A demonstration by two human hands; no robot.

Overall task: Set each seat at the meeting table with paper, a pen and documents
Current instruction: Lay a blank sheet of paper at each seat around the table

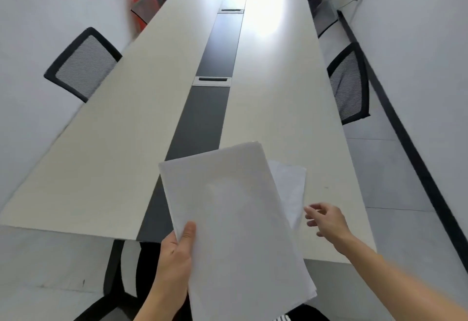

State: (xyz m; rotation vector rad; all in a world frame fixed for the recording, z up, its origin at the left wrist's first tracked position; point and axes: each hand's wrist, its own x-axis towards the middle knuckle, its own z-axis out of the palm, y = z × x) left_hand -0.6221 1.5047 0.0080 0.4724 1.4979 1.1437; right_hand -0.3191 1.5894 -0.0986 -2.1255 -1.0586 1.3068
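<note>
Barely begun: stack [235, 219] is gripped by left hand [174, 257], thumb on top, above near end of tabletop [101, 169]. One sheet [291, 189] is laid near right; right hand [326, 222] is loosely open beside it, nothing held. No pens seen; places at chairs [83, 65] unset

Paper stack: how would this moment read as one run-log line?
left-hand grip: holds paper stack | right-hand grip: open, beside loose sheet | stack over table near end

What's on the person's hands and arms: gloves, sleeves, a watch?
Nothing. The left hand and right hand are bare, with no gloves, rings or watch visible on the fingers or wrists. The left forearm and right forearm are bare too, and no sleeve shows in frame.
</note>
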